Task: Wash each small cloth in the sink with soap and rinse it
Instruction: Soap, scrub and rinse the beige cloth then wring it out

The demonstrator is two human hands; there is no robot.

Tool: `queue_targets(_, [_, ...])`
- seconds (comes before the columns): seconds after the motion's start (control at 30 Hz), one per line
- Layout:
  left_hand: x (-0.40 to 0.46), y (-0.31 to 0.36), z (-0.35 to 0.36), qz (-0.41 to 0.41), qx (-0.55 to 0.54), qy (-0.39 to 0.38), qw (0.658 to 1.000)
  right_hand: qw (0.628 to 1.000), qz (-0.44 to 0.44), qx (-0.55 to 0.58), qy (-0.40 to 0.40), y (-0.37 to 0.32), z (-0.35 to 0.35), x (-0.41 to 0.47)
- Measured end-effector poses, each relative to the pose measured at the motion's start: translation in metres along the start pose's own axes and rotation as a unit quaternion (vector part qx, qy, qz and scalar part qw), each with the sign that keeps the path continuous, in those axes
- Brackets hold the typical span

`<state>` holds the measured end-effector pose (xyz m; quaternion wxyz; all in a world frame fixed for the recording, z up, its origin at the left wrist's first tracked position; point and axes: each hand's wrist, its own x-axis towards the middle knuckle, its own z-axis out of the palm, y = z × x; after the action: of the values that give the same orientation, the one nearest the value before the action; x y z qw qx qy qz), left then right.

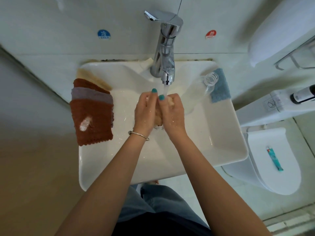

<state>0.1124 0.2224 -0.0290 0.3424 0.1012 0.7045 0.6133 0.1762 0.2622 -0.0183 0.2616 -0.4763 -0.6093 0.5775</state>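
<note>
Under the tap (167, 72), dead centre of the sink (221, 133), your left hand (144, 111) and right hand (173, 111) are both closed around one pale cloth (158, 116), wadded between the palms with the stream (165, 90) landing on its top end. Knead and turn it so water runs through the whole wad, not just the top, and keep it low to cut splash. Stack (92, 111) waits on the rim at 9 o'clock, blue cloth (219, 87) and bottle (207, 84) at 2 o'clock.
</note>
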Motion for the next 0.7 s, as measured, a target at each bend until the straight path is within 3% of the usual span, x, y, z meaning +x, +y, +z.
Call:
queue_targets(0.07, [-0.004,-0.001,-0.005,-0.014,-0.016,-0.027,0.999,0.999,-0.039,0.032,-0.005,0.001,-0.010,-0.004])
queue_targets(0.13, [-0.007,-0.001,-0.001,0.027,0.004,-0.053,0.998,0.998,-0.054,0.038,-0.004,0.006,-0.023,-0.005])
queue_targets(0.23, [-0.009,0.004,0.008,0.090,0.024,-0.084,0.992,0.999,-0.010,-0.003,-0.031,0.013,-0.039,-0.007])
queue_targets(0.33, [-0.010,0.002,0.001,0.106,-0.002,-0.071,0.992,0.998,-0.012,-0.019,-0.053,0.014,-0.035,-0.008])
queue_targets(0.5, [-0.015,-0.003,-0.014,0.045,-0.055,-0.046,0.996,0.996,-0.074,-0.007,-0.051,0.006,-0.012,-0.009])
queue_targets(0.6, [-0.012,0.005,0.000,0.077,-0.007,-0.086,0.993,0.997,-0.073,0.023,-0.011,0.010,-0.026,-0.011])
queue_targets(0.7, [-0.010,0.006,-0.003,0.127,0.016,-0.100,0.987,0.997,-0.029,0.061,-0.033,0.009,-0.032,-0.011])
